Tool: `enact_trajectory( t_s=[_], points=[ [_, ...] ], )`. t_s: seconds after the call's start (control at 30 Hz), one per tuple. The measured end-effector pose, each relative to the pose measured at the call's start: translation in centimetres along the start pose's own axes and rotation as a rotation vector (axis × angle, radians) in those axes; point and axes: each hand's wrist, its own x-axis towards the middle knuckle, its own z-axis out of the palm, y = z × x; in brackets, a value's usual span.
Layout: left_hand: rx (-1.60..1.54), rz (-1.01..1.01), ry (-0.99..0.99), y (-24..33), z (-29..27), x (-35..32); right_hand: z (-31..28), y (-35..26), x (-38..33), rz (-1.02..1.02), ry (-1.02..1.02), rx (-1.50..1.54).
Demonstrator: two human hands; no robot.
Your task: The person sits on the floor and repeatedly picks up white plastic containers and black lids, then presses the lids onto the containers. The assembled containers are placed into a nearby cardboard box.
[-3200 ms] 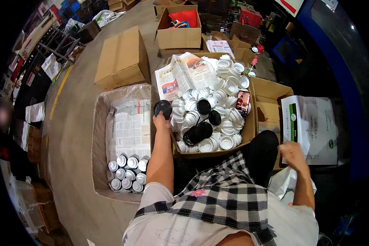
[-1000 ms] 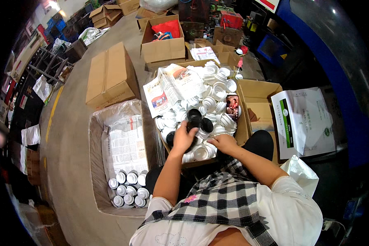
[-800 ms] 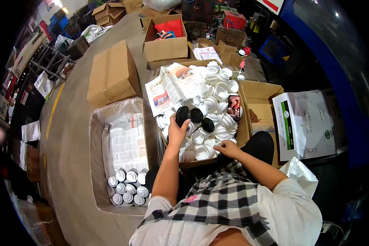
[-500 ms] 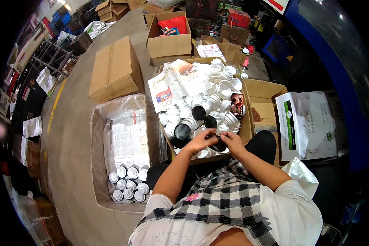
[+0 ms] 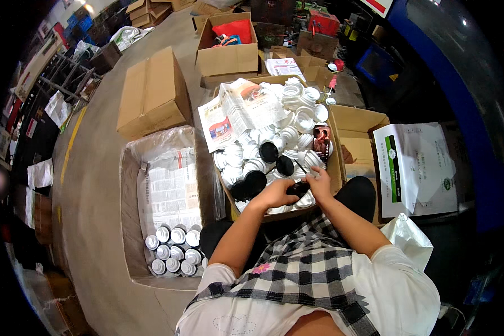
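A carton full of white ribbed plastic parts stands before me. Over its near edge, my left hand is closed on a round black part. Beside it, my right hand has its fingers pinched together. A thin dark piece shows at those fingertips; its kind I cannot make out. Several black round pieces, one of them a black disc, lie on the white parts. A newspaper sheet covers the far left of the pile, and a phone lies at its right.
Left of the pile, a lined carton holds newspaper and rows of white-topped parts. Behind it sits a closed carton. An open carton with red cloth stands farther back. A white printed sheet lies at the right.
My right hand has moved up and away from the black part, with a thin dark piece at its fingers. My left hand keeps the black part. The view has shifted slightly.
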Motion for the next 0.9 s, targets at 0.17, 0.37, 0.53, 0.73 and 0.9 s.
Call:
enact_trajectory(
  t_s=[0.17,0.37,0.53,0.73,0.9],
  points=[
    [0.070,0.077,-0.192,0.0,-4.7,-3.4,-6.6,3.5,12.1,0.070,0.455,0.539],
    [0.361,-0.189,0.767,-5.2,-6.9,-3.2,-0.7,-0.9,11.1,0.106,-0.287,-0.086],
    [0.426,-0.365,0.509,-3.4,-6.6,-1.8,4.6,2.3,9.6,-0.152,-0.519,-0.590],
    [0.300,-0.333,0.768,-3.7,-8.2,-3.3,11.0,-2.7,6.6,-0.334,-0.542,-1.251],
    [0.234,-0.297,0.757,-2.5,-8.4,-3.0,12.4,1.4,8.6,-0.581,-0.571,-1.512]
  ],
)
